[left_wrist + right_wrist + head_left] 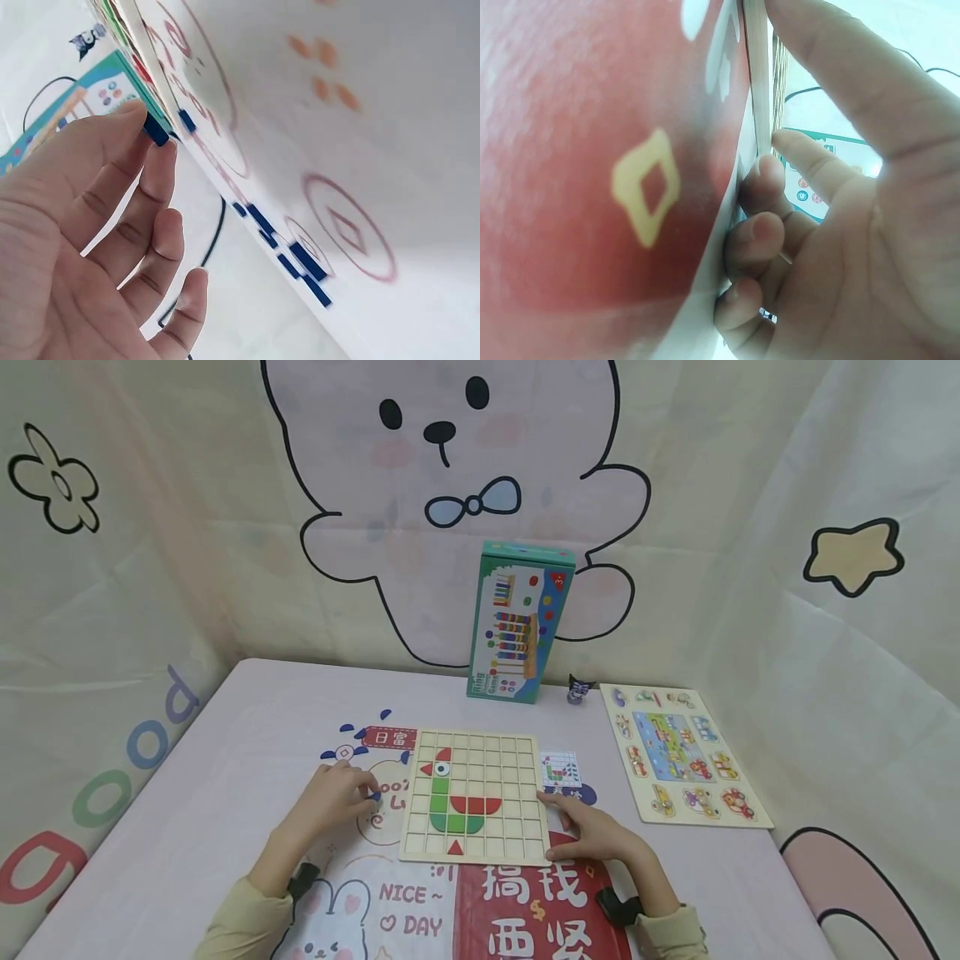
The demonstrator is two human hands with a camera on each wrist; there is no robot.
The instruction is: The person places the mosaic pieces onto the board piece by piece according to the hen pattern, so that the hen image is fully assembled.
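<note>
At the left side of the wooden grid board (517, 777), my left hand (337, 797) holds a small dark-blue piece (156, 129) in a narrow pinch — thumb on one side, forefinger on the other — with the remaining fingers loosely bent. The piece is off the board, near its left edge. My right hand (596, 835) lies at the opposite side, thumb at the near corner and forefinger farther up the edge; they are spread wide apart, touching the wood, while my other fingers bend inward below. The board lies flat on the printed mat (412, 902) between my hands. On its squares sit an eye piece (442, 769) with red pieces around it, green squares (439, 785) below in a column, and a row of red pieces (476, 805) to the right; a red triangle (455, 848) sits alone in the bottom row. Loose blue pieces (386, 715) are scattered beyond my left hand. Just beside the board's right edge lies a small pattern card (561, 770). Farther back stand a green box (517, 627) and a small figurine (578, 690) — well to the right lies a picture puzzle (716, 820).
</note>
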